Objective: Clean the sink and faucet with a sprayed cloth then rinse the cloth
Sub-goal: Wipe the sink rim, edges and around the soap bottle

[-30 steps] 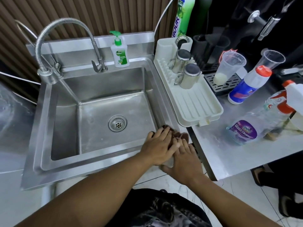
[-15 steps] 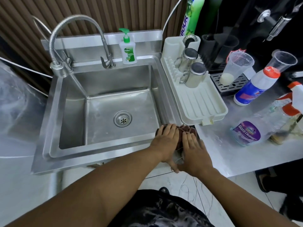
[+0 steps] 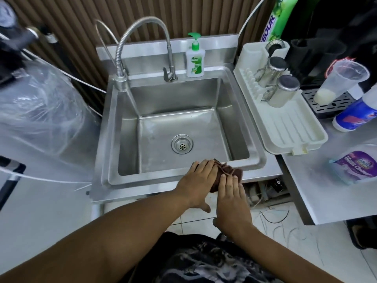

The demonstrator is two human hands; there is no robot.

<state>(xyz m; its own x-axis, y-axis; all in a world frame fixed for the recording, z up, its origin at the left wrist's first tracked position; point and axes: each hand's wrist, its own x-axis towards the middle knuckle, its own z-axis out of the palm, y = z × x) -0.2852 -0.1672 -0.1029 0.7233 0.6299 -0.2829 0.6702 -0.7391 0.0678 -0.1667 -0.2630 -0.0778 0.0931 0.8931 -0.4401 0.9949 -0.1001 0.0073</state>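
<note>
STEP: sink rim (image 3: 142, 178) wiped | GRIP: left hand (image 3: 199, 180), right hand (image 3: 231, 193) released, flat on cloth (image 3: 232, 170) | METHOD: even pressure advised, strokes overlapped

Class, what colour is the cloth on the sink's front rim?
The cloth is dark brown, best seen in the head view.

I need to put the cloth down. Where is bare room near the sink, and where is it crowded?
Free: the sink floor around the drain; the ribbed front half of the drying tray, in front of the steel mugs; the counter between tray and glass cleaner bottle. Crowded: the back right, with plastic cup and blue bottle.
</note>
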